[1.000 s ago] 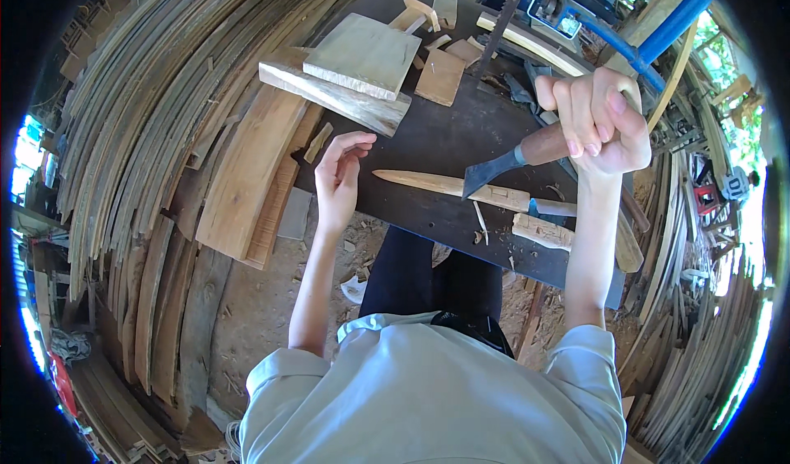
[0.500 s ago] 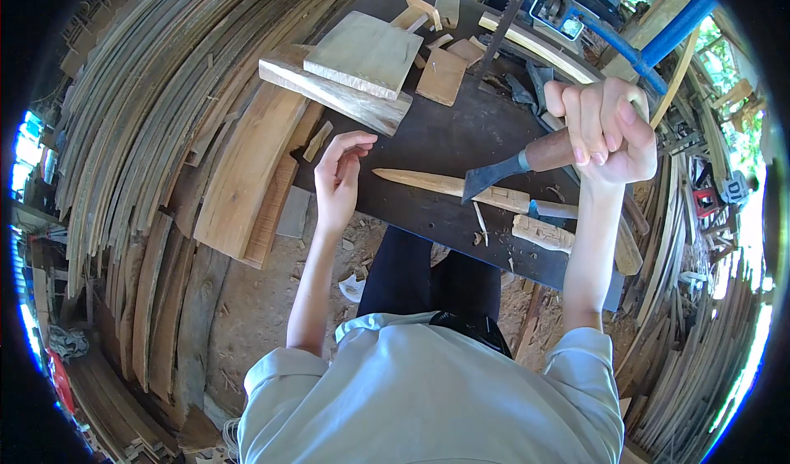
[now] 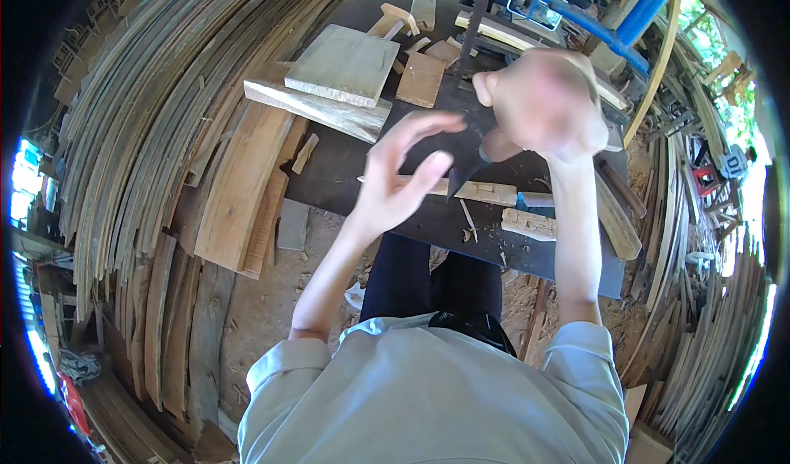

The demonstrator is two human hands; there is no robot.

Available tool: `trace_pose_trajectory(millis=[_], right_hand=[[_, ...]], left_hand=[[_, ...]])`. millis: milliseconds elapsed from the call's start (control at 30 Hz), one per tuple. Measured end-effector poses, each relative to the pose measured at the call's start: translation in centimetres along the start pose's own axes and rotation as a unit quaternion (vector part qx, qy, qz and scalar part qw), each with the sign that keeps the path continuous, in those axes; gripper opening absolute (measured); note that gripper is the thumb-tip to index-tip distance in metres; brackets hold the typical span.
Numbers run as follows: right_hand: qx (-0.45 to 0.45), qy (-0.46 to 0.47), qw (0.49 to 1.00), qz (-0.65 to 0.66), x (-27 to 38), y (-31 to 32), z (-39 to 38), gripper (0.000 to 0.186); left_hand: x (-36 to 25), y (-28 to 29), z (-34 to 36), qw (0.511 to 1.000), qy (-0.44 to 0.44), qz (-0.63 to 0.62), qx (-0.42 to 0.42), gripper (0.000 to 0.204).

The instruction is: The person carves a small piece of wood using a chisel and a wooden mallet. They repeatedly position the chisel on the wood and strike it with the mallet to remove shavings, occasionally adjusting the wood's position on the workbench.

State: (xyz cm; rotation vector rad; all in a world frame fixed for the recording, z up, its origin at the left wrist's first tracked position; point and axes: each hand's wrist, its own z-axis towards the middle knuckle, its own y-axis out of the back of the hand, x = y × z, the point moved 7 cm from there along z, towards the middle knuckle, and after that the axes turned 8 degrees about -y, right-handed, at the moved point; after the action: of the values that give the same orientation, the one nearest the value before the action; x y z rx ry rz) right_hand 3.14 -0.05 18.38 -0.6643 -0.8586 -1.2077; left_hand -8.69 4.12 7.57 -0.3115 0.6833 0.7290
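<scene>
My right hand (image 3: 543,102), blurred, is closed on a tool with a wooden handle (image 3: 498,144) and a dark blade (image 3: 461,174), held above the dark worktop (image 3: 584,270). My left hand (image 3: 395,167) is open, thumb and fingers apart, just left of the blade and holding nothing. Beneath the blade, partly hidden, lies a long pale carved piece (image 3: 485,193), beside another tool (image 3: 535,200). A short rough-carved piece (image 3: 529,225) lies nearer me, among shavings.
Boards (image 3: 337,65) and offcuts (image 3: 420,79) lie at the back of the worktop. Blue machinery with a saw blade (image 3: 477,19) stands behind. Stacked planks (image 3: 140,118) fill the left; long strips (image 3: 699,324) crowd the right. A loose board (image 3: 234,192) is left of the worktop.
My left hand has moved right toward the blade, its fingers spreading. My right hand has shifted slightly up and left with the tool. The view has shifted slightly.
</scene>
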Motion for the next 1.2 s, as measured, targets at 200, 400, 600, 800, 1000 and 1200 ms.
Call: trace_pose_trajectory(millis=[200,400,600,800,1000,1200], right_hand=[[-0.07,0.01,0.996,-0.045,0.8,0.0,-0.4,0.034],[-0.09,-0.014,0.994,-0.06,-0.3,1.0,-0.8,0.031],[-0.089,-0.057,0.984,-0.144,-1.1,0.9,-1.4,0.024],[-0.099,-0.014,0.973,-0.208,-0.5,1.1,-3.0,0.034],[-0.166,0.02,0.932,-0.323,3.7,5.7,-8.2,0.045],[-0.23,-0.215,0.732,-0.605,4.7,13.7,-18.9,0.034]], left_hand=[[-0.4,-5.7,4.2,0.994,-0.057,-0.091,-0.012,0.052],[2.3,-6.7,3.3,0.993,0.03,-0.105,-0.052,0.07],[2.3,-5.9,2.9,0.988,0.051,-0.022,-0.144,0.07],[3.6,-5.5,1.8,0.977,0.09,-0.005,-0.195,0.046],[2.9,-6.3,3.1,0.98,0.099,-0.046,-0.167,0.069],[3.5,-4.6,3.0,0.97,0.122,-0.092,-0.189,0.068]])
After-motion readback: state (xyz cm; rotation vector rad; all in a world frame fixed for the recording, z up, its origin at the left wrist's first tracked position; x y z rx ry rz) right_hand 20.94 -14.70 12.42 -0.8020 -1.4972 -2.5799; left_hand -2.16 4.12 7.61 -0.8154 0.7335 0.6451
